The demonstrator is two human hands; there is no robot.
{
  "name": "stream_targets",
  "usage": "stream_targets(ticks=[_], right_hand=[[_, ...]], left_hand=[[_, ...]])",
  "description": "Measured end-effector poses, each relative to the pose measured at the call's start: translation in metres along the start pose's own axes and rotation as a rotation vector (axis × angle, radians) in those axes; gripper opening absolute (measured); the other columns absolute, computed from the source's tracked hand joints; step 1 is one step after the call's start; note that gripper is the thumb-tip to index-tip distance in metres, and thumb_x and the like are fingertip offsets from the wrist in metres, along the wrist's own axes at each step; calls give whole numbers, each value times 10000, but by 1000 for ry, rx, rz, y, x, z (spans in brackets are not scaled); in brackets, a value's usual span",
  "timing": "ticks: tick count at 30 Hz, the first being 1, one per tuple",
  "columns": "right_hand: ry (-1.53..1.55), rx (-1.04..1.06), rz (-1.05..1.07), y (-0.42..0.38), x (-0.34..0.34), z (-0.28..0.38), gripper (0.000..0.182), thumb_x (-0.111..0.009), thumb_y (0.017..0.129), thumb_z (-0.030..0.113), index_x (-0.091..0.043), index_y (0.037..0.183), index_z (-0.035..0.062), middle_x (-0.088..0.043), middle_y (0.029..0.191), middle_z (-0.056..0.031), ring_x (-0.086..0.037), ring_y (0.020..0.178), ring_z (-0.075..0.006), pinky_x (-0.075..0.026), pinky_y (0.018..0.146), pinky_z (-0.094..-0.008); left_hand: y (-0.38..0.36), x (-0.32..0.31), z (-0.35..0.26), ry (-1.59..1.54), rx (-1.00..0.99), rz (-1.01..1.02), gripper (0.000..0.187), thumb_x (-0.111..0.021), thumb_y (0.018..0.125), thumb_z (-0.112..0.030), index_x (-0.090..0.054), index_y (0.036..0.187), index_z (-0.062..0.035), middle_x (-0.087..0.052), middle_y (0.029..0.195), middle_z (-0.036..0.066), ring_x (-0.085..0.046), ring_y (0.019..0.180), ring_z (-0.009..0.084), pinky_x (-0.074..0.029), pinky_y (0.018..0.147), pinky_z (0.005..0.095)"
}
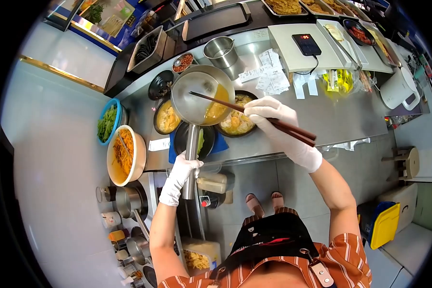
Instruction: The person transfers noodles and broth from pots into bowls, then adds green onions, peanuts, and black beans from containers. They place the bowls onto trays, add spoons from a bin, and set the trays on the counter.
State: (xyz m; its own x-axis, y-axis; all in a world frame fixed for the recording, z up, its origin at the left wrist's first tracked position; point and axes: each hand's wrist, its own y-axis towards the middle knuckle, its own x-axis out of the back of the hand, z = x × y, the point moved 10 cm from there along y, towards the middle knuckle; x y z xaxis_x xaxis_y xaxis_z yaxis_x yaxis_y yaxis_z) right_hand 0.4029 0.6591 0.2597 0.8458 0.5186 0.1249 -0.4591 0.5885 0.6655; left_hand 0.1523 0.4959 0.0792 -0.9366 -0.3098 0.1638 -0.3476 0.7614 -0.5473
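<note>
Middle bowl (181,140) partly behind pan (189,102)

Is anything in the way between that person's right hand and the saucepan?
Nothing visible blocks it. Only the chopsticks that the right hand grips span the gap, their tips over the open saucepan; the left hand holds its handle.

Steel saucepan (183,103) | tilted above bowls (180,142) | yellowish broth (216,111) pooled at one side | brown chopsticks (293,129) | slanted, tips over saucepan
</note>
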Motion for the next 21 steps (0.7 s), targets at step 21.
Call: stream_targets(ticks=[21], right_hand=[[-66,-249,66,-26,-13,-20,70,-640,830,4,-663,896,-1,-648,887,-99,-615,849,-198,-489,784,-291]], left_hand=[[10,26,1,173,-75,-21,361,-656,724,48,-488,1043,46,-545,667,52,-516,478,120,-439,430,269]])
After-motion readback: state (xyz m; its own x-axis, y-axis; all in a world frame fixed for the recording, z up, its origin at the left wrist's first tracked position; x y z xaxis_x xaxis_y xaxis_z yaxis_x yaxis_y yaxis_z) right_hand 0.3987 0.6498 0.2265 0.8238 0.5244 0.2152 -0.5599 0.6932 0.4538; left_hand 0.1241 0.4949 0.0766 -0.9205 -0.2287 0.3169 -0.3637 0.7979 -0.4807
